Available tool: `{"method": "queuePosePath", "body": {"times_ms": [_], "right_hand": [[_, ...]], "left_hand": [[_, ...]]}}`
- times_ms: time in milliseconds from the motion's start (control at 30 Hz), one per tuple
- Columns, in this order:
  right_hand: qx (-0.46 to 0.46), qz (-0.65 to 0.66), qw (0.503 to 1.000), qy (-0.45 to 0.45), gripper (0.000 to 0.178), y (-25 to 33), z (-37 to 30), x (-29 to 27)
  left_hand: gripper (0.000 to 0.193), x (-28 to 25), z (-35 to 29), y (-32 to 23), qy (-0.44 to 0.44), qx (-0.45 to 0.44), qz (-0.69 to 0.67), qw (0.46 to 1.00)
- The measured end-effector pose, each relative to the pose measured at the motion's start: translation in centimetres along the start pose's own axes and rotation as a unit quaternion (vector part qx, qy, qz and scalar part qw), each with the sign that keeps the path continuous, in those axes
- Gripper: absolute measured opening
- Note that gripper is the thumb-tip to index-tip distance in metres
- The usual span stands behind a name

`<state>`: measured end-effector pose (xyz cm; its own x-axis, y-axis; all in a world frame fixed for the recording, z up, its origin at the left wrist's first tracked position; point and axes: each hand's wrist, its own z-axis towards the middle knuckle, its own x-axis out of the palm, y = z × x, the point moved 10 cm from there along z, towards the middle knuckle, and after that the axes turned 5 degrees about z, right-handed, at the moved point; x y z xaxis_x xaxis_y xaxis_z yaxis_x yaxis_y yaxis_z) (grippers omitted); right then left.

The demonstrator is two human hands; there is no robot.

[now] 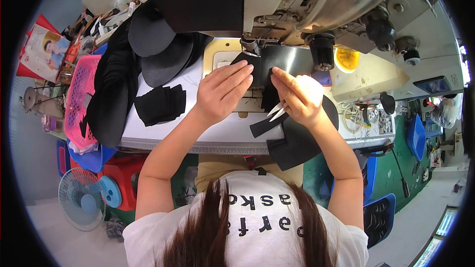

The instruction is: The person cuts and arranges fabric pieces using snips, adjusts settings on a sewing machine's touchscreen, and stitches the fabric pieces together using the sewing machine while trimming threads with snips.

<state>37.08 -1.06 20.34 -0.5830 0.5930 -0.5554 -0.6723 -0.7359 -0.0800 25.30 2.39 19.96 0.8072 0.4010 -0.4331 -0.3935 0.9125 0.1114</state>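
Note:
My left hand (225, 91) lies with its fingers stretched out over a small black piece (253, 64), just in front of the sewing machine's needle area (251, 47). White-bladed thread snips (277, 112) are tucked in my right hand (299, 100), whose fingertips press on a larger, shiny black sheet (287, 59) beside the needle. Below that hand, a narrow black strip (264, 127) and a curved black piece (299, 146) reach over the table's front edge. To the left sits a stack of small black pieces (161, 105). The exact needle point is hard to make out.
The sewing machine head (277, 0) overhangs the work. Brim-shaped black pieces (151, 29) and a long black pile (111, 89) flank the left side, near a pink basket (81, 96). A yellow dish (347, 59) and coiled cable (350, 113) are at right.

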Motion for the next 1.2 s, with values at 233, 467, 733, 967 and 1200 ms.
{"method": "queuePosePath", "body": {"times_ms": [233,467,733,967,1200], "right_hand": [[-0.004,-0.025,1.0,0.012,0.04,0.3,0.6,-0.1],[0.04,0.011,0.999,-0.008,0.039,-1.5,1.4,-0.2],[0.066,0.001,0.997,0.041,0.041,-1.5,1.8,0.0],[0.097,-0.015,0.994,0.05,0.043,-3.1,2.4,0.4],[0.115,0.017,0.991,0.063,0.042,-3.7,2.6,0.7]], "left_hand": [[0.015,0.1,0.2,0.0,0.002,0.0,-0.003,1.0],[0.02,0.3,1.2,0.6,-0.005,-0.002,-0.001,1.0],[0.023,0.2,1.4,0.8,-0.016,-0.009,-0.017,1.0],[0.022,1.0,1.6,1.9,-0.01,-0.024,0.001,1.0],[0.025,0.8,1.7,1.9,-0.017,-0.03,0.004,0.999]]}}
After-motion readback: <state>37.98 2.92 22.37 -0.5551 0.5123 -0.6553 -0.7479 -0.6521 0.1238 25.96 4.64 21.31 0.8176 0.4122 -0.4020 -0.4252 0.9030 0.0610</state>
